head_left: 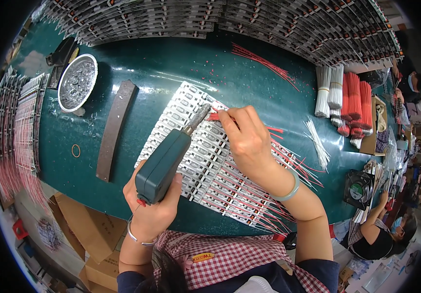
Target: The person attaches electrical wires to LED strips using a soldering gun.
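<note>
Green tabletop (159,61), red wires (214,116) in right fingers (229,124)

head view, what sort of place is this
Likely an assembly workshop: the left hand holds a green tool over rows of white parts, with bundled red wires and a co-worker nearby.

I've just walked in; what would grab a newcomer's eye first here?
Probably the dark green tool in the left fingers, its tip near red wires pinched by the right fingers over rows of white parts. Then the stacked panels across the top. A round bowl stands to the left, red wire bundles lie far right.
</note>
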Motion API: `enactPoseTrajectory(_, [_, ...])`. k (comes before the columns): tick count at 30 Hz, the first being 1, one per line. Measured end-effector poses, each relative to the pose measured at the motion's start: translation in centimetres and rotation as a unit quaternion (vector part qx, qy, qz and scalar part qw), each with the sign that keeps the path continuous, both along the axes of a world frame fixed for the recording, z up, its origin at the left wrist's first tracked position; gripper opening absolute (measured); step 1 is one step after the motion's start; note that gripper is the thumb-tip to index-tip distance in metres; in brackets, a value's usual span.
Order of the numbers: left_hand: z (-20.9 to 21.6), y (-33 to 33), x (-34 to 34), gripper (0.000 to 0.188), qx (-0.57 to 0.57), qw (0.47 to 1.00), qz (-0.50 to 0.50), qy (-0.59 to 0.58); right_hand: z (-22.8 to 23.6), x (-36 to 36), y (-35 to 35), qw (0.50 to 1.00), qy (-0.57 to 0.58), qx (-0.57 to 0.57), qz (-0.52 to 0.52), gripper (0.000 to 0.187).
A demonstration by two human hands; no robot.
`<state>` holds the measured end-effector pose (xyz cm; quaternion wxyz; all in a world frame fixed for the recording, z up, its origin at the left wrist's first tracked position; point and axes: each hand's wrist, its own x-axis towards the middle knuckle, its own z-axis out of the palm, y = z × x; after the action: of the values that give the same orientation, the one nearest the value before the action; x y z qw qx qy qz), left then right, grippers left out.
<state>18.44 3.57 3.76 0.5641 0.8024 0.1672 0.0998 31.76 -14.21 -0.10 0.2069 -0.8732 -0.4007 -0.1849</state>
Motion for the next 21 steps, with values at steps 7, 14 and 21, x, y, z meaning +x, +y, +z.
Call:
enactPoseTrajectory(7, [-0.3,0.0,-0.7,0.018,-0.007,0.998,0.035,-0.042,-0.1,0.1,0.0,1.0,-0.02,-0.008,0.01,0.032])
enactPoseTrajectory(14, [0.1,0.1,-1.1,0.023,-0.017,0.999,0.045,-0.022,0.0,0.0,-0.1,0.999,-0.031,0.001,0.014,0.032])
enactPoseTrajectory(21, [-0.1,0.2,-1.3,0.024,0.001,0.998,0.033,-0.054,-0.3,-1.0,0.2,1.0,-0.013,0.001,0.028,0.034])
